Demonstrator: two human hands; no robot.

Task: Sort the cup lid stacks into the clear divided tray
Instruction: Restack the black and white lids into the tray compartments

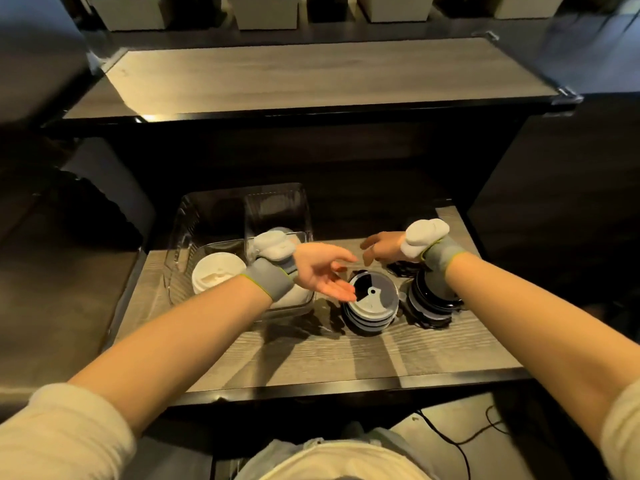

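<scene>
A clear divided tray [180,237] stands on the lower shelf at the left. A stack of white lids [216,275] sits in its near left compartment. Right of the tray stands a stack of lids [372,301] with a clear, grey-looking top. Further right is a stack of black lids [431,299], partly hidden by my right forearm. My left hand [323,273] hovers palm up, fingers spread, just left of the clear-topped stack and holds nothing. My right hand [382,245] reaches over the shelf behind both stacks, fingers apart and curled down, holding nothing.
The lower wooden shelf [311,358] has free room in front of the stacks. A higher wooden counter [311,77] runs across behind it, with pale boxes [265,10] beyond. A black cable [460,441] lies on the floor at the lower right.
</scene>
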